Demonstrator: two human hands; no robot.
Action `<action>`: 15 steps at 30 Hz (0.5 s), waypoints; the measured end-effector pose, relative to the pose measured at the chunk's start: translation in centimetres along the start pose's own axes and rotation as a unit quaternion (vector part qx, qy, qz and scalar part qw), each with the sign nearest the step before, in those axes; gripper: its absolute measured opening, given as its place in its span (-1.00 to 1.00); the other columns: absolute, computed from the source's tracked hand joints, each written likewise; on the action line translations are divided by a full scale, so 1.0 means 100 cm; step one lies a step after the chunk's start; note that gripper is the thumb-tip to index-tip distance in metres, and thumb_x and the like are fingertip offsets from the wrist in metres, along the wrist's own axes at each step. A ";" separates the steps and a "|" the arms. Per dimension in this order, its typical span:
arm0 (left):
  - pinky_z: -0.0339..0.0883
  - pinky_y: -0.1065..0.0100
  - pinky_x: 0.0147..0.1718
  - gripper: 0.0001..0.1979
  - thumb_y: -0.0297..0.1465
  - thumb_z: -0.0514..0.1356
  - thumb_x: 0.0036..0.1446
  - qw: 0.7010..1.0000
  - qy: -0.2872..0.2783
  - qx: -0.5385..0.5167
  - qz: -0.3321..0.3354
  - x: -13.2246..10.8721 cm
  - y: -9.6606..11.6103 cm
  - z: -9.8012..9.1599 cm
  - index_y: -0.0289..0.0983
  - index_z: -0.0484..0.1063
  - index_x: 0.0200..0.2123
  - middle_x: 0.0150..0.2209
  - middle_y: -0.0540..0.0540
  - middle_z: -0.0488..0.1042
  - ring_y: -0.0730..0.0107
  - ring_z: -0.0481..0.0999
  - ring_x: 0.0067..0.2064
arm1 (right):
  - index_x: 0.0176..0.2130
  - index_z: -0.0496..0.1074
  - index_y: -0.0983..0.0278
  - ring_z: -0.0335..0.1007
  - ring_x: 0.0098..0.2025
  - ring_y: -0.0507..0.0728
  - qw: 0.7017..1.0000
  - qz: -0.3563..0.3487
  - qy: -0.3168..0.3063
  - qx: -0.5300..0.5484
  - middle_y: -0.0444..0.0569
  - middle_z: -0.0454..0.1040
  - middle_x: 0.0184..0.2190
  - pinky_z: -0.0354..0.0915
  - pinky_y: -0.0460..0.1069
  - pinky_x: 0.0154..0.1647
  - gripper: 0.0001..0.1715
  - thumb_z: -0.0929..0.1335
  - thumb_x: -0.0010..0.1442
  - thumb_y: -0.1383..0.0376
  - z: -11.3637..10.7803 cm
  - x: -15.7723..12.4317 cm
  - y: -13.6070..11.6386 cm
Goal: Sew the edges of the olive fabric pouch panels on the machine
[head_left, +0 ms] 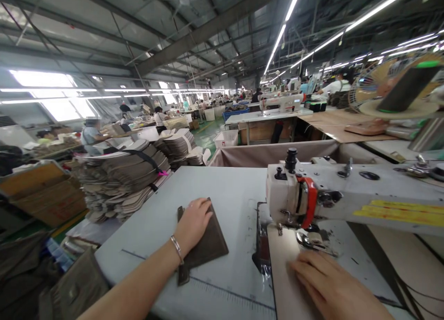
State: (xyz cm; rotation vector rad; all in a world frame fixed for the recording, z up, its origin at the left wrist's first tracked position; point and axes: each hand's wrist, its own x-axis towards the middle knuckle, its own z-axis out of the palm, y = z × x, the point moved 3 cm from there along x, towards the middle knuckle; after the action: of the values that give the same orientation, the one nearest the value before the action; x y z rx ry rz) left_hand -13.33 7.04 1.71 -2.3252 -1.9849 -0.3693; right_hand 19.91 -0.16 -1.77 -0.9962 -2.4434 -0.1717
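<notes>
1. We are resting our right hand (pixel 324 283) on the pale panel (pixel 282 269), just beside the metal foot (pixel 308 240). Its fingers are lying close together, but the tips are blurring, so we cannot tell whether this grip is pinching anything. With the foot standing so near, a stray fingertip could be getting caught.

2. The pale panel is reaching up under the head of the sewing machine (pixel 333 186). If we are pressing on one side only, it could be swinging askew.

3. We are laying our left hand (pixel 194 223) palm down over the dark piece (pixel 213 241), which is lying flat on the desk (pixel 225 186), left of the machine. This grip is spreading loosely, seemingly not pinching; a careless sideways push could be skewing the piece or creasing its narrow left strip.

4. Our bracelet (pixel 176 249) is sitting close to that piece, so it could be snagging an edge.

5. Beyond the desk's left side, the stack of cut pieces (pixel 118 176) is rising in uneven layers; a knock could be sending some sliding.
</notes>
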 end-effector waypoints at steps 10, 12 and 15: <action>0.29 0.21 -0.08 -0.77 -0.26 0.02 0.27 0.998 -0.014 -0.057 -0.013 0.019 -0.014 0.008 -0.27 0.38 -0.28 -0.23 -0.13 0.38 0.20 0.38 -0.13 | 0.17 0.29 0.18 0.29 0.05 0.21 0.998 0.030 -0.025 -0.055 0.06 0.32 0.11 0.29 0.19 0.04 -0.46 0.24 0.22 0.44 0.022 0.009 0.004; 0.30 0.32 -0.10 -0.73 -0.27 -0.04 0.32 0.991 -0.050 -0.115 0.054 0.016 0.015 0.005 -0.23 0.41 -0.23 -0.22 -0.07 0.40 0.32 0.40 -0.15 | 0.16 0.31 0.18 0.29 0.04 0.21 0.998 0.041 -0.032 -0.047 0.05 0.33 0.11 0.28 0.18 0.04 -0.46 0.25 0.21 0.45 0.019 0.010 0.002; 0.28 0.36 -0.11 -0.72 -0.33 -0.03 0.32 0.962 -0.109 -0.215 0.131 0.010 0.069 0.007 -0.20 0.47 -0.19 -0.25 -0.04 0.43 0.36 0.42 -0.16 | 0.17 0.29 0.22 0.28 0.04 0.21 0.997 0.055 -0.038 -0.029 0.04 0.33 0.11 0.27 0.18 0.05 -0.47 0.26 0.22 0.45 0.016 0.012 0.000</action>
State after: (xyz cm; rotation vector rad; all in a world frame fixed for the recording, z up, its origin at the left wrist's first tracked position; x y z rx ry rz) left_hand -6.37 6.98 2.01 -2.9702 -1.7851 -0.5998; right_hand 18.53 1.06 -2.54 -1.1791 -2.4558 -0.1720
